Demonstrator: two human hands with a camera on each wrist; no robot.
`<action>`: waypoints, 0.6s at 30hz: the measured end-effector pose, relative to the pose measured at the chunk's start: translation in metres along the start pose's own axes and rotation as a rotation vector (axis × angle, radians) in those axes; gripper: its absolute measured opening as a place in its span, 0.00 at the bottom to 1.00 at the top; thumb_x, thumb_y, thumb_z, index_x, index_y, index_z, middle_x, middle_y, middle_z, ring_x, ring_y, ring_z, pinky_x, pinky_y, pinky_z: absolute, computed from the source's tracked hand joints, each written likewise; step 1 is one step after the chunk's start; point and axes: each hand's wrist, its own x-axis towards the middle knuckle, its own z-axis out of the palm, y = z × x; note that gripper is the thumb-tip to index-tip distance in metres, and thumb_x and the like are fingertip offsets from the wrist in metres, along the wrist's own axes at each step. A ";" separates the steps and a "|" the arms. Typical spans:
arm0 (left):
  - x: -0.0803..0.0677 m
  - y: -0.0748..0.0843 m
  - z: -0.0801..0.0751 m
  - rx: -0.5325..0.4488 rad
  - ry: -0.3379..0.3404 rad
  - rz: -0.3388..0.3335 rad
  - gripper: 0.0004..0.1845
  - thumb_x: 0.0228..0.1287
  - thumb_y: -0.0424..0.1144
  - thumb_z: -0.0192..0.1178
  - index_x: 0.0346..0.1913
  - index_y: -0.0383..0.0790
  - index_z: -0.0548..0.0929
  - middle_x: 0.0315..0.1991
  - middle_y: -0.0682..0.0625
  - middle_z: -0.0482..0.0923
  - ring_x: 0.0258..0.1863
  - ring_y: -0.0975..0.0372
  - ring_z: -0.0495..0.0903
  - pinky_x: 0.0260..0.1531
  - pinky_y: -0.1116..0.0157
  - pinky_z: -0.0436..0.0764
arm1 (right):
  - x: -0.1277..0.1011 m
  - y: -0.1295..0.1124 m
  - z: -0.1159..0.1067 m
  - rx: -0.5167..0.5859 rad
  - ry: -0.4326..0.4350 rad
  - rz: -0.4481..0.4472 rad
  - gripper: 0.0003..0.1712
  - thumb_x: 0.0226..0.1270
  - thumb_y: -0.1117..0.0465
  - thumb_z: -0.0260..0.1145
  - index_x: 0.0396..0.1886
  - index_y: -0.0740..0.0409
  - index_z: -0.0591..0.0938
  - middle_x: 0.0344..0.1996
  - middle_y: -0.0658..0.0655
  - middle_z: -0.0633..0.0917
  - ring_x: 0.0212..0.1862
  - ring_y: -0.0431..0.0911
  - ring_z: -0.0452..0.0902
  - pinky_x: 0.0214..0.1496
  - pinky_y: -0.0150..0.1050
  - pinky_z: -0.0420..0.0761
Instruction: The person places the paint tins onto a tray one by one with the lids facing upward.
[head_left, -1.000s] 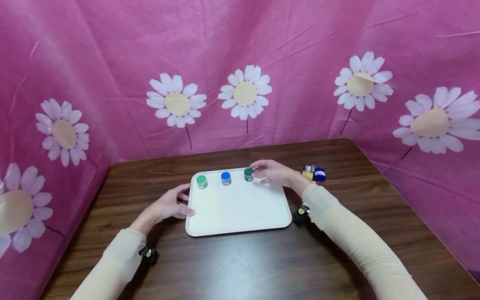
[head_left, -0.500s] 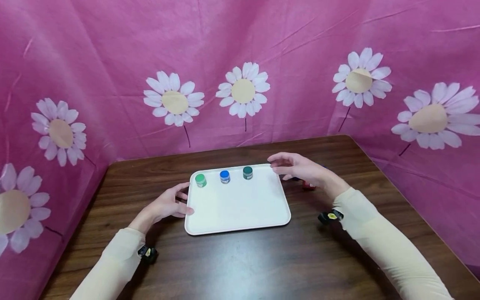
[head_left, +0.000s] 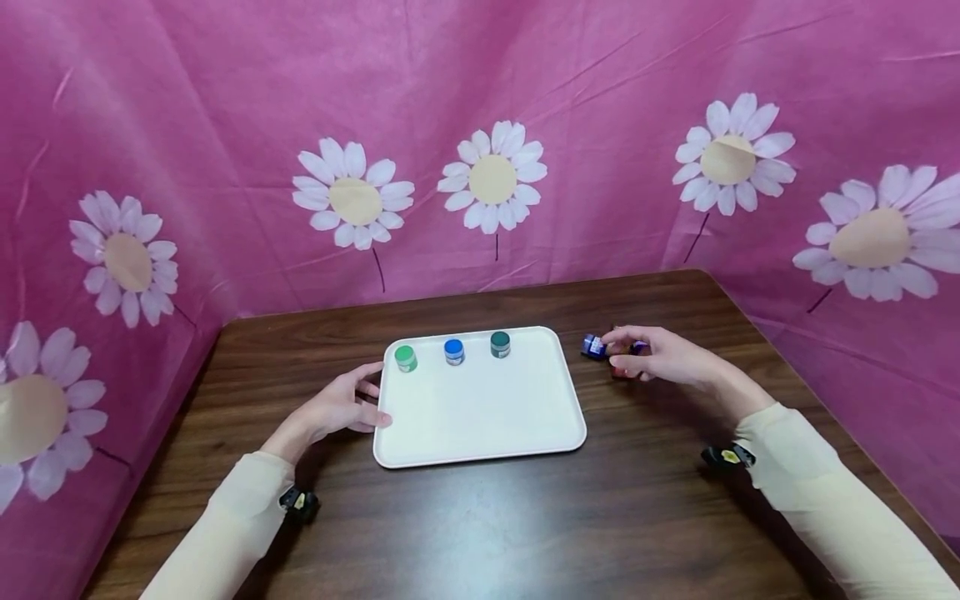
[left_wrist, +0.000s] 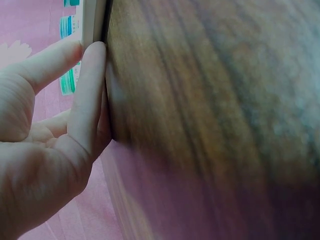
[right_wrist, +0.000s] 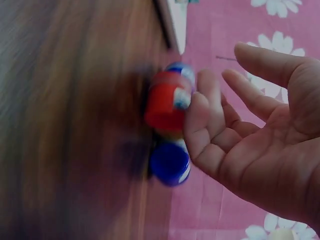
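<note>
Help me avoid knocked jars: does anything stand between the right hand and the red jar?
Nothing visible does. In the right wrist view, the right hand is close beside the red jar; blur hides whether they touch. Blue jars show on either side of the red one, not between.

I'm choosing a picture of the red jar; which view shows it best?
The right wrist view: the red jar appears large and unobstructed there, though blurred. In the head view, the right hand hides much of it. The left wrist view doesn't show it.

Two hands [head_left: 337, 406] [head_left: 663, 357], white tray [head_left: 480, 417], three jars [head_left: 454, 352] on it
</note>
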 end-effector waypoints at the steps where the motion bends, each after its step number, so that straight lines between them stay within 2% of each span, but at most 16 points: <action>1: 0.000 0.000 0.000 0.000 -0.002 0.000 0.55 0.54 0.25 0.75 0.80 0.35 0.52 0.57 0.30 0.66 0.38 0.54 0.82 0.42 0.53 0.88 | -0.002 0.003 -0.001 0.000 -0.007 0.012 0.28 0.73 0.58 0.68 0.67 0.66 0.73 0.51 0.67 0.78 0.42 0.54 0.82 0.37 0.45 0.85; 5: 0.000 -0.001 0.001 -0.004 -0.007 0.000 0.54 0.55 0.25 0.75 0.80 0.36 0.52 0.57 0.30 0.66 0.39 0.54 0.83 0.42 0.53 0.88 | -0.010 0.011 -0.003 0.025 -0.020 0.060 0.30 0.72 0.60 0.68 0.69 0.67 0.72 0.54 0.68 0.76 0.43 0.54 0.80 0.38 0.50 0.87; 11: -0.001 -0.002 0.002 -0.003 -0.001 -0.009 0.54 0.54 0.25 0.75 0.80 0.36 0.52 0.57 0.30 0.66 0.39 0.54 0.83 0.42 0.53 0.88 | -0.013 0.020 -0.003 0.005 -0.026 0.074 0.31 0.70 0.62 0.70 0.68 0.68 0.71 0.55 0.69 0.77 0.43 0.48 0.78 0.36 0.49 0.87; 18: -0.001 -0.001 0.001 -0.006 0.003 -0.001 0.54 0.54 0.24 0.75 0.80 0.36 0.53 0.56 0.30 0.66 0.38 0.54 0.82 0.41 0.52 0.88 | -0.014 0.027 0.000 0.023 -0.064 0.085 0.29 0.66 0.64 0.73 0.63 0.68 0.73 0.49 0.66 0.80 0.42 0.49 0.78 0.35 0.49 0.86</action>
